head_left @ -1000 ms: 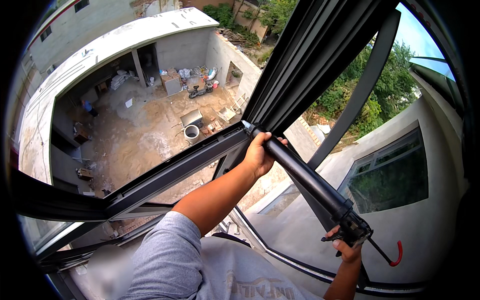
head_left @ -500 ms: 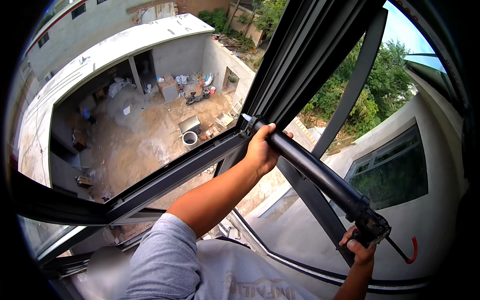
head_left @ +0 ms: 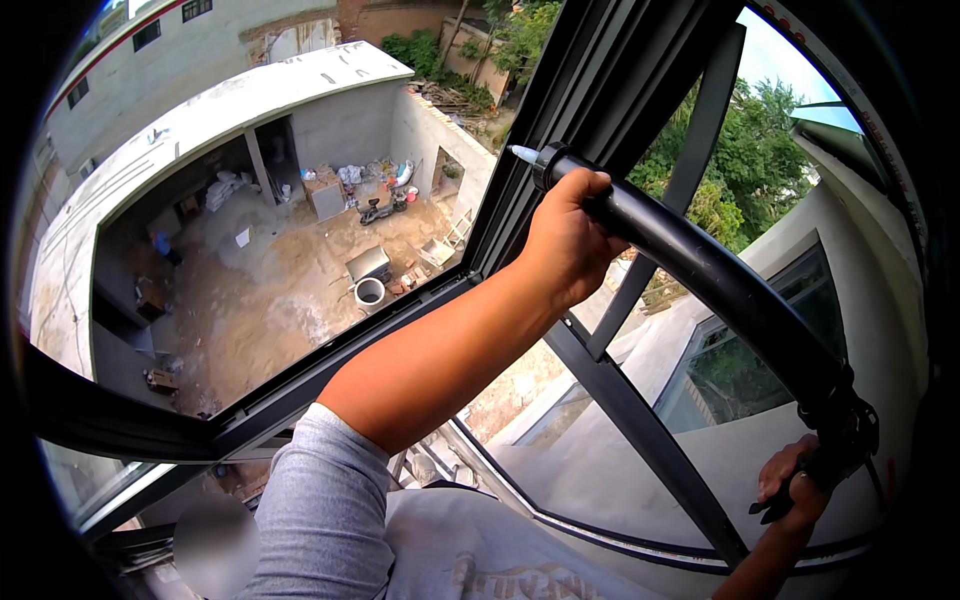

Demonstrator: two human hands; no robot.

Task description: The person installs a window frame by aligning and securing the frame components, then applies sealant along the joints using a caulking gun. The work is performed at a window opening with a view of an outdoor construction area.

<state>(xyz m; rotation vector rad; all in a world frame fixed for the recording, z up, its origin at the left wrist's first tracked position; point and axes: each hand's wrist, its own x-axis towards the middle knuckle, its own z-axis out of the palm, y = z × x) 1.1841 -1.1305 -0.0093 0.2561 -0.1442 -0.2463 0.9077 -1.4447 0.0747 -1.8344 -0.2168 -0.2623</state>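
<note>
A long black caulking gun [head_left: 715, 255] slants across the right half, its pale pointed nozzle [head_left: 524, 154] up against the dark window frame [head_left: 585, 110]. My left hand [head_left: 578, 235] is closed around the barrel near its front end. Down at the lower right, my right hand [head_left: 795, 480] grips the handle and trigger [head_left: 830, 465], with the fingers partly hidden behind it. The nozzle tip lies beside the upright of the frame; whether it touches cannot be made out.
A lower frame rail [head_left: 330, 375] runs left from the corner, and a dark diagonal bar [head_left: 650, 440] crosses on the right. Far below lies a yard [head_left: 270, 290] with a white bucket [head_left: 369, 292] and rubble. A grey curved wall [head_left: 870, 270] with a window stands at right.
The caulking gun's nozzle has moved up along the upright, away from the frame corner. My left hand has risen with it; my right hand has shifted right and the gun looks closer.
</note>
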